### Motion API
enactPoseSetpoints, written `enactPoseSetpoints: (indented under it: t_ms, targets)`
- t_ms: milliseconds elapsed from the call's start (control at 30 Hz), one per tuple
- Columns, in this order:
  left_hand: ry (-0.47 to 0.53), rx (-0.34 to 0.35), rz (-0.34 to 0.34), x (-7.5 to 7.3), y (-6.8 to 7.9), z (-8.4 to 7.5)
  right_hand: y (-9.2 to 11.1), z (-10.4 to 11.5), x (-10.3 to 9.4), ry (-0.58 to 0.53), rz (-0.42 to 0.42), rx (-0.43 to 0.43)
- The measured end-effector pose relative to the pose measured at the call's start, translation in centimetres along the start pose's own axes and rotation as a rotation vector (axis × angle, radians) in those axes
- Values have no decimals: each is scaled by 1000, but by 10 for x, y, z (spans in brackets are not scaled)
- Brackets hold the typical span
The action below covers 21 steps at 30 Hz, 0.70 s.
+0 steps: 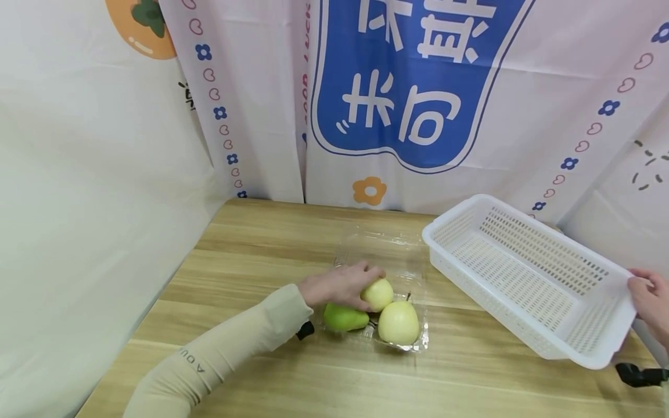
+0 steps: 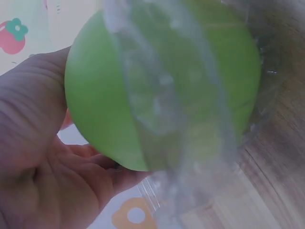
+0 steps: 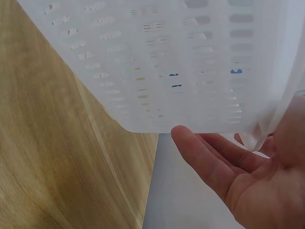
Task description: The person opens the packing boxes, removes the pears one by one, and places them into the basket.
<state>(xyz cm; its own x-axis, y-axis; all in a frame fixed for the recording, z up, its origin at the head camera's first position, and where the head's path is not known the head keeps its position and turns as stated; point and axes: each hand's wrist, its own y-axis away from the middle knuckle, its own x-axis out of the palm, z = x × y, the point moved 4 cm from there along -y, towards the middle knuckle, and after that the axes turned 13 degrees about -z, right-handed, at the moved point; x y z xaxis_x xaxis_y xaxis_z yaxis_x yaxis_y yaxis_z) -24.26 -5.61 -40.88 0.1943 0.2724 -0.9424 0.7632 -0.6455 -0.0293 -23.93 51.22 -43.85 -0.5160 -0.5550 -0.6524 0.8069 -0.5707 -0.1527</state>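
Observation:
My left hand (image 1: pixel 345 285) reaches over an open clear plastic clamshell box (image 1: pixel 423 331), its fingers curled round a round pale-yellow pear (image 1: pixel 378 295). A second yellow pear (image 1: pixel 399 323), stem up, sits in the box beside it. Under the hand lies a green pear (image 1: pixel 345 317); in the left wrist view this green pear (image 2: pixel 95 95) fills the middle behind clear plastic and hides the held fruit. At the right, my right hand (image 1: pixel 650 299) grips the end rim of a white perforated plastic basket (image 1: pixel 502 319). In the right wrist view the fingers (image 3: pixel 205 157) reach beneath the basket's edge.
The wood-grain table (image 1: pixel 251 249) carries everything. The box's clear lid (image 1: pixel 378 249) lies folded back toward the rear. A printed cloth (image 1: pixel 261 116) hangs behind the table, with pale cloth walls at both sides. The basket stands near the right edge, tilted.

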Motion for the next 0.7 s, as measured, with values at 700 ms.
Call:
enactPoseSetpoints:
  t_ms: [700]
  targets:
    - [-120, 30, 29, -1, -4, -12, 2, 3, 0, -14, -3, -36]
